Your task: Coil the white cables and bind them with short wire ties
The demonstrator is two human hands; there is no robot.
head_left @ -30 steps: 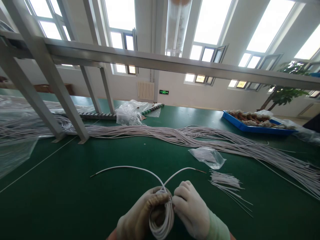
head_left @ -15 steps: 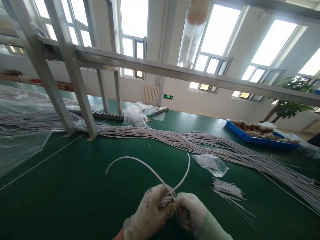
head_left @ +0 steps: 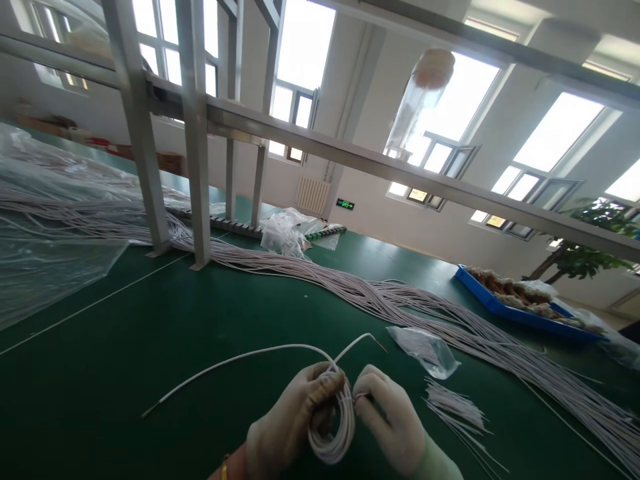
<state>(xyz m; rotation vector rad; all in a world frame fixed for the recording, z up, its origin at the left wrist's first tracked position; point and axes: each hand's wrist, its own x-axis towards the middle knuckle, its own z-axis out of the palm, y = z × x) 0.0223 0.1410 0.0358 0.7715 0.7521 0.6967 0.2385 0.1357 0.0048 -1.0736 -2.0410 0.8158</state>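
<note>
Both my hands wear pale gloves and work low in the middle of the view over a green table (head_left: 200, 320). My left hand (head_left: 290, 427) is closed round a small coil of white wire (head_left: 335, 433). My right hand (head_left: 390, 420) pinches the coil's right side where a thin tie shows. Two loose ends leave the coil: a long one (head_left: 210, 367) curves left across the table, a short one (head_left: 360, 341) points up and right.
A long bundle of white wires (head_left: 400, 300) runs across the table behind my hands. A small clear bag (head_left: 425, 347) and short white ties (head_left: 455, 407) lie to the right. A blue tray (head_left: 520, 310), plastic sheeting (head_left: 50, 267) and grey frame legs (head_left: 197, 133) stand farther off.
The view has swung and tilted. The coil shows open again between my hands. The long loose end now lies lower and stretches farther left; the short end has dropped to the right.
</note>
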